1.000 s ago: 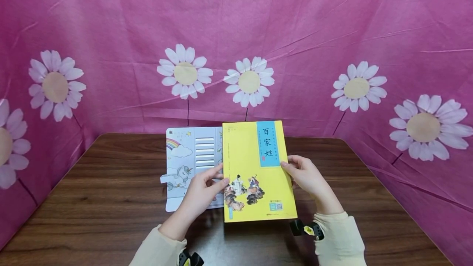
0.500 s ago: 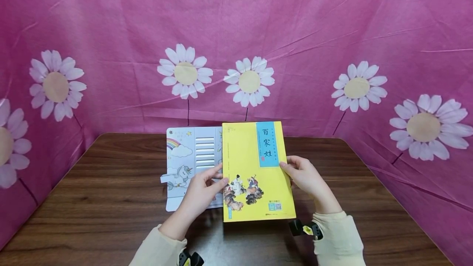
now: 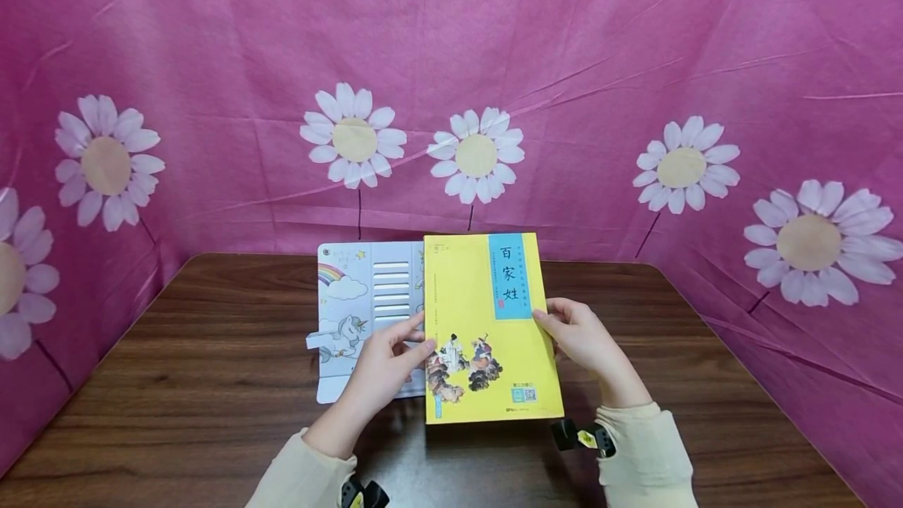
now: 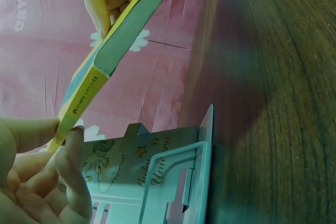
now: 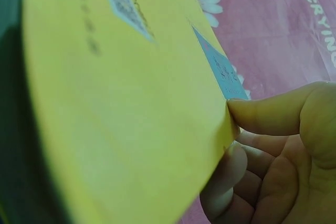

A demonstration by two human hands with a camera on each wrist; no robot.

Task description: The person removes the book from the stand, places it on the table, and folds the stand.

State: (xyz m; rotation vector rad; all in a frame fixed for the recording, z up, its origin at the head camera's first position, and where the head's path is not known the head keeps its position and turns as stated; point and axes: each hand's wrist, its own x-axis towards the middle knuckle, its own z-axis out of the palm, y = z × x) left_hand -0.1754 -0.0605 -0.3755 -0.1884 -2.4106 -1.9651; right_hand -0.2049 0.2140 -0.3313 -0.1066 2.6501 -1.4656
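A yellow book [image 3: 480,288] with a blue title panel is held up in front of me, its cover facing me. My left hand [image 3: 388,367] pinches its left edge, the spine side, between thumb and fingers. On the opposite edge my right hand [image 3: 585,339] grips it, thumb on the cover beside the blue panel and fingers behind. In the left wrist view the book [image 4: 131,30] hangs above the table, page edges showing. Behind it stands a pale unicorn-printed book stand [image 3: 346,296] with a slotted middle; the book hides its right part.
The stand rests on a dark wooden table [image 3: 212,351]. A pink cloth [image 3: 564,38] with white daisies hangs behind and along both sides. In the left wrist view a wire-like frame [image 4: 149,182] sticks out from the stand's front.
The book's top has tilted and dropped very slightly, with a small shift to the left. Both hands keep their grip, and the stand has not moved.
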